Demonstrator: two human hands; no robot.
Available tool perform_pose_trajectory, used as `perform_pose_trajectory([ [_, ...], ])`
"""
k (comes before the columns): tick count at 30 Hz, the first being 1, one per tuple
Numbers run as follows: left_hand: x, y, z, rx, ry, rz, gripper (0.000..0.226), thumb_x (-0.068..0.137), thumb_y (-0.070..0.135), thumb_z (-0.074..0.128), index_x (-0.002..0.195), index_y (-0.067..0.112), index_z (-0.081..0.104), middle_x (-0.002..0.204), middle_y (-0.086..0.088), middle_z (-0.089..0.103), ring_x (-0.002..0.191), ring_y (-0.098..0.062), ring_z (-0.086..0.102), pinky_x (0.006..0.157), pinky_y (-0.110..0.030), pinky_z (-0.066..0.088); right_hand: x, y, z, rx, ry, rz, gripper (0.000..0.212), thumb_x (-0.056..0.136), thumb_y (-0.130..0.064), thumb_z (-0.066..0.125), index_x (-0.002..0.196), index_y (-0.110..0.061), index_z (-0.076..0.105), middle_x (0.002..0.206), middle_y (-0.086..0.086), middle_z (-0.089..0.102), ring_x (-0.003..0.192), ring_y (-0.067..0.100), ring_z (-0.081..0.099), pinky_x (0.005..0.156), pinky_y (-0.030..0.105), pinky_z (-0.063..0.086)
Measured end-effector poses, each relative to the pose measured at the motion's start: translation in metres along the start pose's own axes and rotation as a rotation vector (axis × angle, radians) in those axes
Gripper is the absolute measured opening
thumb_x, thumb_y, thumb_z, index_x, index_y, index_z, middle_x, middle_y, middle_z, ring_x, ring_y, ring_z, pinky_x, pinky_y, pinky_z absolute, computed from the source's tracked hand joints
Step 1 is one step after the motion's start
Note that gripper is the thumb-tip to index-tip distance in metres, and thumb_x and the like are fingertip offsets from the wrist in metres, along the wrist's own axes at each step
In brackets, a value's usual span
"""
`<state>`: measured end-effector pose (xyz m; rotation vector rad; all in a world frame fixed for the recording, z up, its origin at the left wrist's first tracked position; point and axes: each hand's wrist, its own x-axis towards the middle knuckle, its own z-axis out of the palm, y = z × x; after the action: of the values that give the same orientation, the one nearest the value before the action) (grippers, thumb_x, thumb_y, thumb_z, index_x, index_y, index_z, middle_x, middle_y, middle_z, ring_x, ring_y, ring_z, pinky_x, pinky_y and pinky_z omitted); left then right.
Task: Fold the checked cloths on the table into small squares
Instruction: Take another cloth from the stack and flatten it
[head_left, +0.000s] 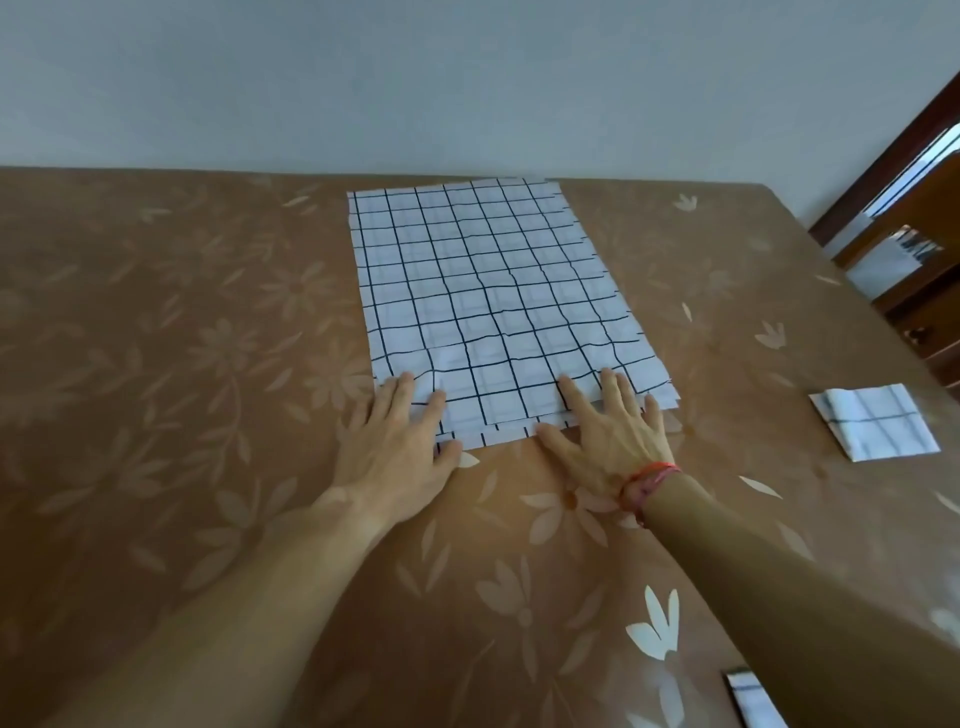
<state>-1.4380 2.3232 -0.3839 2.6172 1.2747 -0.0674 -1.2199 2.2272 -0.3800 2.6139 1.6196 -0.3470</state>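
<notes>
Both forearms reach in from 6 o'clock. Left hand (400, 441) lies flat, fingers spread wide, pressing the near left corner of the cloth (493, 301). Right hand (608, 431), a red band (649, 480) at its wrist, lies flat too, fingers wide on the near right edge. That cloth runs toward 12 o'clock, its near edges layered. At 3 o'clock sits a folded square (875, 422), well apart. Bare table (156, 364) spreads toward 9 o'clock.

A home, by the look of it: a brown flower-patterned cover (156, 364) dresses the surface, a plain pale wall (415, 78) rises behind, dark wooden furniture (914, 249) stands at the right edge.
</notes>
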Motion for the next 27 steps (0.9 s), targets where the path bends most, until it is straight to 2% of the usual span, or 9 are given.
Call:
perform_pose_trajectory([
  [3, -0.006, 0.001, 0.001, 0.006, 0.073, 0.004, 0.063, 0.099, 0.050, 0.032, 0.151, 0.014, 0.031, 0.161, -0.008, 0.020, 0.149, -0.021, 0.011, 0.118, -0.040, 0.013, -0.011, -0.005, 0.000, -0.015, 0.038, 0.001, 0.077, 0.089, -0.071, 0.025, 0.150, -0.025, 0.021, 0.160, 0.013, 0.014, 0.149, 0.025, 0.005, 0.119, 0.051, 0.005],
  [6, -0.017, -0.003, 0.000, 0.032, 0.154, 0.026, 0.058, 0.093, 0.044, 0.046, 0.137, 0.006, 0.051, 0.147, -0.008, 0.046, 0.139, -0.021, 0.038, 0.112, -0.040, 0.032, -0.020, -0.008, 0.004, -0.037, 0.094, -0.001, 0.081, 0.091, -0.066, 0.027, 0.150, -0.010, 0.025, 0.159, 0.009, 0.022, 0.149, 0.021, 0.012, 0.120, 0.047, 0.008],
  [10, -0.035, -0.014, -0.006, -0.022, 0.231, 0.062, 0.048, 0.073, 0.009, 0.074, 0.119, 0.003, 0.063, 0.123, -0.008, 0.065, 0.116, -0.025, 0.060, 0.094, -0.038, 0.047, -0.037, -0.014, 0.003, -0.064, 0.139, -0.040, 0.071, 0.085, -0.049, 0.048, 0.141, -0.005, 0.041, 0.146, 0.008, 0.043, 0.138, 0.023, 0.037, 0.118, 0.046, 0.018],
  [13, -0.053, -0.024, -0.017, -0.048, 0.306, 0.067, 0.047, 0.064, -0.006, 0.075, 0.109, 0.006, 0.066, 0.111, -0.006, 0.067, 0.105, -0.025, 0.064, 0.087, -0.031, 0.040, -0.053, -0.017, -0.006, -0.049, 0.335, -0.132, 0.059, 0.070, -0.036, 0.076, 0.116, -0.001, 0.062, 0.112, 0.010, 0.065, 0.101, 0.029, 0.065, 0.099, 0.049, 0.042],
  [15, -0.068, -0.030, -0.027, -0.039, 0.323, 0.054, 0.052, 0.062, -0.004, 0.077, 0.112, 0.006, 0.064, 0.113, -0.005, 0.066, 0.105, -0.024, 0.063, 0.087, -0.032, 0.038, -0.067, -0.021, -0.012, 0.089, 0.569, -0.307, 0.040, 0.071, -0.024, 0.069, 0.099, 0.003, 0.058, 0.084, 0.003, 0.066, 0.072, 0.029, 0.069, 0.088, 0.038, 0.049],
  [17, -0.086, -0.036, -0.036, -0.025, 0.351, 0.046, 0.059, 0.058, -0.006, 0.079, 0.113, 0.007, 0.063, 0.113, -0.004, 0.066, 0.103, -0.025, 0.064, 0.088, -0.031, 0.036, -0.083, -0.029, -0.026, 0.251, 0.684, -0.480, 0.021, 0.069, -0.012, 0.050, 0.086, -0.006, 0.038, 0.058, -0.014, 0.053, 0.044, 0.016, 0.060, 0.077, 0.022, 0.047],
  [21, -0.126, -0.051, -0.056, -0.099, 0.389, 0.021, 0.057, 0.054, -0.018, 0.074, 0.105, 0.008, 0.068, 0.102, -0.004, 0.071, 0.094, -0.027, 0.067, 0.087, -0.033, 0.041, -0.107, -0.039, -0.032, 0.157, 0.556, -0.202, 0.033, 0.071, -0.014, 0.057, 0.101, -0.017, 0.072, 0.083, -0.002, 0.070, 0.073, 0.025, 0.066, 0.078, 0.039, 0.043],
  [25, -0.181, -0.056, -0.067, -0.172, 0.373, -0.076, 0.060, 0.051, -0.018, 0.066, 0.104, 0.009, 0.068, 0.092, -0.005, 0.072, 0.083, -0.032, 0.065, 0.074, -0.036, 0.047, -0.146, -0.046, -0.039, 0.227, 0.437, -0.160, 0.045, 0.061, -0.008, 0.065, 0.104, -0.014, 0.073, 0.080, 0.000, 0.065, 0.076, 0.029, 0.064, 0.072, 0.038, 0.041],
  [27, -0.209, -0.058, -0.069, -0.205, 0.343, -0.099, 0.058, 0.048, -0.017, 0.067, 0.101, 0.008, 0.070, 0.091, -0.007, 0.072, 0.080, -0.034, 0.065, 0.070, -0.036, 0.049, -0.167, -0.047, -0.042, 0.195, 0.386, -0.141, 0.035, 0.064, -0.020, 0.060, 0.096, -0.015, 0.075, 0.079, 0.002, 0.062, 0.078, 0.031, 0.062, 0.072, 0.037, 0.038],
])
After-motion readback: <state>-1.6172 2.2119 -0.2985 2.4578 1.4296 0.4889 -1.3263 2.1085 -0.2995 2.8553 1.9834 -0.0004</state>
